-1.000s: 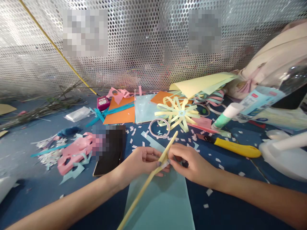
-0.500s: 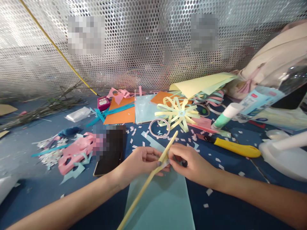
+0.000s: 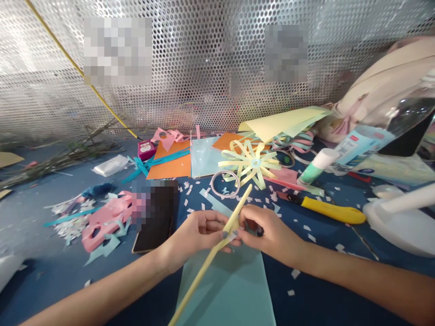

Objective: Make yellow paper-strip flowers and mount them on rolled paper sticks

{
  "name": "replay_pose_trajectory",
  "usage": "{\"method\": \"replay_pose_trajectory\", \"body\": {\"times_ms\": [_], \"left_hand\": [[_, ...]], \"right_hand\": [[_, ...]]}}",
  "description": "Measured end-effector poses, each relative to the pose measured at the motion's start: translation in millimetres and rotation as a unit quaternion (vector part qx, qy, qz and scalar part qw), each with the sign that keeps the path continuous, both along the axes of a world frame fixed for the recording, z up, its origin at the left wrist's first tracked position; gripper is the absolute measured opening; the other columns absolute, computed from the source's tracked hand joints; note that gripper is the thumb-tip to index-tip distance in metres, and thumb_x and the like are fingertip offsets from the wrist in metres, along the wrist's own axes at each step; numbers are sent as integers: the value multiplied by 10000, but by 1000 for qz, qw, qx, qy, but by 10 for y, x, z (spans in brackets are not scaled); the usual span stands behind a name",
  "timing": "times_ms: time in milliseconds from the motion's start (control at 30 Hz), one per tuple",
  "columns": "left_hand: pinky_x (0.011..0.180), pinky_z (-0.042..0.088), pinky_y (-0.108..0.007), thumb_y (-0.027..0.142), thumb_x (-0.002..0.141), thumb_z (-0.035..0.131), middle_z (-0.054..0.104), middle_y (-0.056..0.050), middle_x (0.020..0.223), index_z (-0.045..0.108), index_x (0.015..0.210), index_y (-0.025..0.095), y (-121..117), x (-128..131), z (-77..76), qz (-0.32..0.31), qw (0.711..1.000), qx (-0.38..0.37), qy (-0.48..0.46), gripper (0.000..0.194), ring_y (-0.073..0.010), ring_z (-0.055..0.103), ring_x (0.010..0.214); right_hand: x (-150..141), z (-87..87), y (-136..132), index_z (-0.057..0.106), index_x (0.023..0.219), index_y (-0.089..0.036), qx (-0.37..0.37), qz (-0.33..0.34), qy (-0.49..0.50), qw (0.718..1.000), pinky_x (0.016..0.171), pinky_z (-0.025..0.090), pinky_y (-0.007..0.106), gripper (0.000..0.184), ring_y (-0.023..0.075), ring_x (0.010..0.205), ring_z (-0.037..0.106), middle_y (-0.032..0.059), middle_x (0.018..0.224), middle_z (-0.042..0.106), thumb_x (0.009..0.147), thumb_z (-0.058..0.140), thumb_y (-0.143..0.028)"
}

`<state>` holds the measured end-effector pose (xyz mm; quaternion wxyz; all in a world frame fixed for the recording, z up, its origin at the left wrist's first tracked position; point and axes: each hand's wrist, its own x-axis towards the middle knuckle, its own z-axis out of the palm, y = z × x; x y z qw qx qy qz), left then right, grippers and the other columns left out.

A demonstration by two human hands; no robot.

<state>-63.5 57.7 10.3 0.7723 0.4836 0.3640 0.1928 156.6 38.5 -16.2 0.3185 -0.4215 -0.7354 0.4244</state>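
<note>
Left hand (image 3: 202, 233): grasping the yellow paper stick (image 3: 197, 277), thumb on top, other fingers behind. Right hand (image 3: 267, 228): fingers curled in against the same stick, thumb at the edge of a small whitish strip (image 3: 231, 236) on it. Can't tell if the right is pinching the strip or only pressing it.

Stick is lower center, running diagonally from the bottom edge up to just right of center, kinked near the left thumb. Light-blue sheet (image 3: 227, 290) lies under it, bottom center.

Around the hands: dark phone (image 3: 158, 219) left of center, pink paper scrap (image 3: 108, 217) further left. Tape ring (image 3: 224, 196) just above the hands, yellow-strip paper flower (image 3: 256, 164) beside it. Yellow-handled cutter (image 3: 333, 210) right of center, glue stick (image 3: 317, 166) above it. Perforated panel (image 3: 210, 59) across the top.
</note>
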Motion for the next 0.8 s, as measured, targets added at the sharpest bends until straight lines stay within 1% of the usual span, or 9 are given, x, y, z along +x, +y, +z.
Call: {"method": "replay_pose_trajectory", "body": {"times_ms": [100, 200, 300, 467, 567, 667, 733, 800], "left_hand": [[830, 596, -293, 312, 855, 742, 752, -162, 1006, 662, 1069, 96, 4, -13, -12, -6, 1000, -1, -9, 314, -235, 733, 958], [828, 595, -292, 315, 855, 743, 750, -163, 1010, 659, 1065, 99, 9, -10, -24, -2, 1000, -9, -14, 312, -239, 732, 967], [824, 594, -292, 323, 858, 737, 747, -159, 1021, 664, 1059, 107, 14, -1, -29, -1, 1000, -13, -12, 304, -239, 730, 974], [819, 594, -313, 320, 857, 733, 743, -152, 1022, 678, 1092, 118, 40, 3, 5, -22, 1000, -22, 3, 315, -228, 724, 948], [794, 584, -280, 298, 830, 758, 744, -131, 979, 698, 1087, 117, 69, 0, 24, -22, 999, -42, 10, 320, -186, 711, 874], [718, 553, -197, 257, 779, 797, 731, -83, 925, 730, 1019, 115, 98, -12, 11, 5, 998, -62, 6, 287, -109, 661, 739], [678, 527, -161, 250, 774, 802, 721, -55, 901, 741, 1003, 128, 113, -22, -2, 27, 997, -70, -8, 267, -85, 641, 710], [693, 522, -157, 251, 791, 793, 720, -48, 908, 746, 1017, 144, 120, -27, -4, 41, 997, -67, -24, 255, -90, 652, 748]], "right_hand": [[8, -6, 10, 504, 773, -192, 2, 6, 7, 1000, 609, 317, 234, 179, 97, 685, 432, -44, 765, 488, 879, 642, -231], [24, 3, 36, 544, 771, -185, -32, 29, 27, 999, 593, 316, 232, 168, 92, 654, 418, -46, 735, 490, 914, 603, -248], [38, 22, 57, 542, 755, -181, -71, 42, 53, 995, 572, 315, 229, 184, 87, 616, 412, -52, 691, 499, 934, 563, -223], [43, 45, 47, 530, 727, -176, -74, 53, 68, 993, 570, 319, 228, 210, 87, 605, 420, -45, 685, 521, 937, 543, -180], [45, 43, 34, 554, 776, -177, -86, 56, 75, 992, 619, 353, 233, 224, 105, 670, 481, -22, 746, 565, 984, 494, -237], [43, 46, 24, 546, 785, -181, -86, 42, 98, 990, 664, 369, 239, 317, 115, 713, 506, -15, 759, 549, 1030, 416, -335], [26, 61, 18, 540, 787, -183, -96, 37, 110, 989, 658, 367, 241, 338, 117, 712, 500, -17, 756, 531, 1025, 428, -396], [-9, 87, 13, 573, 831, -182, -114, 33, 108, 987, 649, 367, 246, 315, 126, 721, 507, -12, 767, 547, 993, 490, -440]]}}
